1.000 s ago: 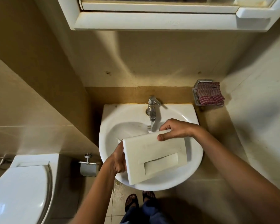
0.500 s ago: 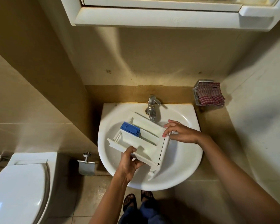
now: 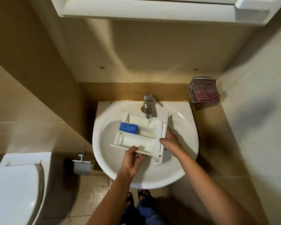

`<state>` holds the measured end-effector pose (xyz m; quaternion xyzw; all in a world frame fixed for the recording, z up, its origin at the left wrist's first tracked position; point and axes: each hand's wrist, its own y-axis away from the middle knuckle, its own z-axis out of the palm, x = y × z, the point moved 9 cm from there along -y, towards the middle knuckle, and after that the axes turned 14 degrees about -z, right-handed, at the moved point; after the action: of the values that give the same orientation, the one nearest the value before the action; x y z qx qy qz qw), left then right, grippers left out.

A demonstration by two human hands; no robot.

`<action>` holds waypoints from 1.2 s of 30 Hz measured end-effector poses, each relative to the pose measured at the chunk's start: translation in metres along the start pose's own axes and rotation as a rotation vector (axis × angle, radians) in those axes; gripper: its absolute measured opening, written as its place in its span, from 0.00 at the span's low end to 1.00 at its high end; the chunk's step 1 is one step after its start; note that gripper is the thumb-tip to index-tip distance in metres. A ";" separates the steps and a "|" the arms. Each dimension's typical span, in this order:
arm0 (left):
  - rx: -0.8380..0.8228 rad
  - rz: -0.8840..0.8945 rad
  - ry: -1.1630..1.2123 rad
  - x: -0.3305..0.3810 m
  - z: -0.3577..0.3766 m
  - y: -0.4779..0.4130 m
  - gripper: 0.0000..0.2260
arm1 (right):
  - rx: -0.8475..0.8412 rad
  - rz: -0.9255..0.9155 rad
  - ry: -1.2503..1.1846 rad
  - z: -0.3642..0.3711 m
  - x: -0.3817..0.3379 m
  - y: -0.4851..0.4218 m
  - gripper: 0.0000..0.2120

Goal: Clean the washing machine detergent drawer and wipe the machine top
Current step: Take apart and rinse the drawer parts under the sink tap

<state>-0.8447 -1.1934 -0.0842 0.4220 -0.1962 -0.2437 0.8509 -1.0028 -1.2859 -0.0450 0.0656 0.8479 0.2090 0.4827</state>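
The drawer [image 3: 141,140] sits level over the sink [image 3: 104,140], compartments up, its far right part under the tap [image 3: 148,106], likely so water runs through the trays and drains into the basin. The left hand [image 3: 132,161] pinches the near rail, thumb on top and fingers curled beneath, bearing the weight. The right hand [image 3: 170,142] clamps round the front panel [image 3: 165,125] at the right end, steadying the tilt. The blue insert [image 3: 128,128] is in place at the far left. A checked cloth [image 3: 204,93] waits on the far-right rack, probably for wiping.
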 end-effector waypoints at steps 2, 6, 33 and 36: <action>0.029 -0.018 -0.041 -0.001 -0.001 -0.002 0.20 | 0.084 -0.033 0.000 -0.005 -0.001 0.003 0.21; 0.195 -0.006 -0.109 0.012 -0.019 -0.001 0.10 | 0.197 -0.144 0.017 -0.011 -0.004 0.014 0.25; 0.388 -0.033 -0.975 0.083 -0.039 0.047 0.17 | 0.051 -0.125 -0.213 -0.003 0.011 -0.006 0.25; 0.382 0.022 -0.985 0.086 -0.029 0.063 0.25 | -0.022 -0.060 -0.309 0.009 0.019 -0.009 0.24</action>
<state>-0.7441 -1.1924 -0.0383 0.4030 -0.6180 -0.3641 0.5684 -1.0044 -1.2852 -0.0681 0.0663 0.7628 0.1914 0.6141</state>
